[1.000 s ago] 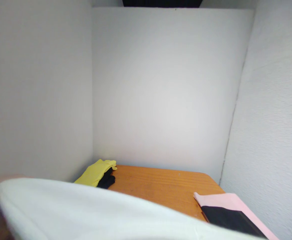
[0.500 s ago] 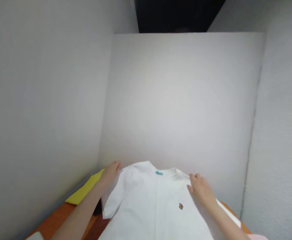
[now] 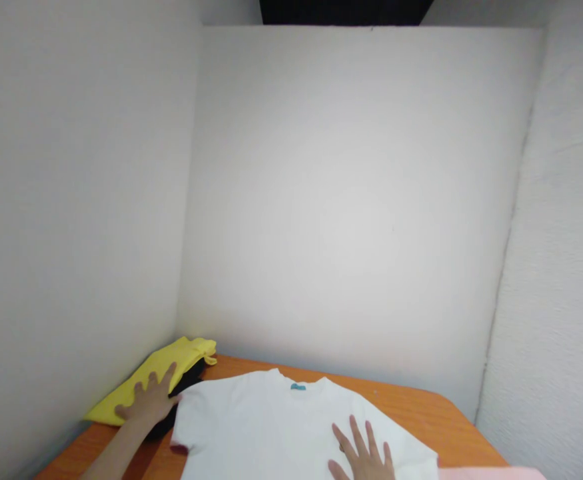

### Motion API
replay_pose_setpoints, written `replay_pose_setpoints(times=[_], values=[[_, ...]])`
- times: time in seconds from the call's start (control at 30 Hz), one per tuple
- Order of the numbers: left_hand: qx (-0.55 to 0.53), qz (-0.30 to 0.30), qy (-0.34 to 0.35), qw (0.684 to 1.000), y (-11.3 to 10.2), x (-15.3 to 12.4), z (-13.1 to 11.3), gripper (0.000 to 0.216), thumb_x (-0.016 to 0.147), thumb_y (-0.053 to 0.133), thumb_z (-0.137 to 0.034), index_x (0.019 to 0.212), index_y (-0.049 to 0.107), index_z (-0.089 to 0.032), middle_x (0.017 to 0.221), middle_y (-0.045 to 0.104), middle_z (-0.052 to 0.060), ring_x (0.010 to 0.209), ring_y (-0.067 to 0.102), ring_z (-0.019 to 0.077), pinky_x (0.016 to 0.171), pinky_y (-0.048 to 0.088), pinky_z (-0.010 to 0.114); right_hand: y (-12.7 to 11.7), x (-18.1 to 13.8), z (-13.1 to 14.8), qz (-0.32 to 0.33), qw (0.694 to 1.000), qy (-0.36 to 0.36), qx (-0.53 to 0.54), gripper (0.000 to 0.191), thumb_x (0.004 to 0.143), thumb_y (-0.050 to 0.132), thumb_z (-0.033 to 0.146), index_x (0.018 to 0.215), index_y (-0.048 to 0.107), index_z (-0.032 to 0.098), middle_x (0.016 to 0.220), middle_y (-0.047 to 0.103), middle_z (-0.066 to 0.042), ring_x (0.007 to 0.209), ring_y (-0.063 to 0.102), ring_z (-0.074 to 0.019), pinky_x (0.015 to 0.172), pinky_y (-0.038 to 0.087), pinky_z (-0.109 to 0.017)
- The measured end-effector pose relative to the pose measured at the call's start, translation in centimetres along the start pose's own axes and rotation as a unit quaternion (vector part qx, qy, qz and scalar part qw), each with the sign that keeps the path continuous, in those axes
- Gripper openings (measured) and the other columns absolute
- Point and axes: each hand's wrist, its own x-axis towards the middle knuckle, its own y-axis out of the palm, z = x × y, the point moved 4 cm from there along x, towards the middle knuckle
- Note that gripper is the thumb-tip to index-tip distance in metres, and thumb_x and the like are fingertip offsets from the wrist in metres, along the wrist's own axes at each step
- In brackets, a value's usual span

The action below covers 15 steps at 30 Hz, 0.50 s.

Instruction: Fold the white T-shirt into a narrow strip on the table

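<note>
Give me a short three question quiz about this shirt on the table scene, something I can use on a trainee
1. True or false: the white T-shirt lies spread on the wooden table.
2. Which hand rests flat on the T-shirt?
3. The left hand lies on: A) the yellow garment, B) the pink cloth, C) the white wall.

Key
1. True, collar label toward the wall.
2. The right hand, fingers spread.
3. A, at the T-shirt's left sleeve edge, a black garment just beneath.
</note>
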Motion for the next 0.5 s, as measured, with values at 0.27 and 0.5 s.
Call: replay_pose_setpoints(times=[0.27,0.5], values=[[0.018,-0.060,-0.023,0.998,1.3,0.7,0.6,0.062,0.091,0.025,-0.054,0.149,0.023,-0.033,0.151,0.035,0.018,0.133,0.035,0.0461,0.095,0.028,0.073,-2.2,0.3,0.8,0.127,0.992,0.014,0.019,0.067,0.085,0.028,0.079,0.142,0.034,0.046,0.155,0.021,-0.001,0.142,0.014,-0.0394,0.108,0.015,-0.070],[0.072,-0.155,0.084,0.982,-2.5,-4.6,-4.5,0.055,0.096,0.021,-0.030,0.147,0.032,-0.012,0.153,0.030,0.022,0.141,0.023,0.0433,0.103,0.024,0.071,-2.8,0.4,0.8,0.143,0.989,0.002,0.039,0.070,0.086,0.021,0.080,0.145,0.031,0.044,0.158,0.015,0.000,0.144,0.006,-0.0375,0.111,0.009,-0.066]])
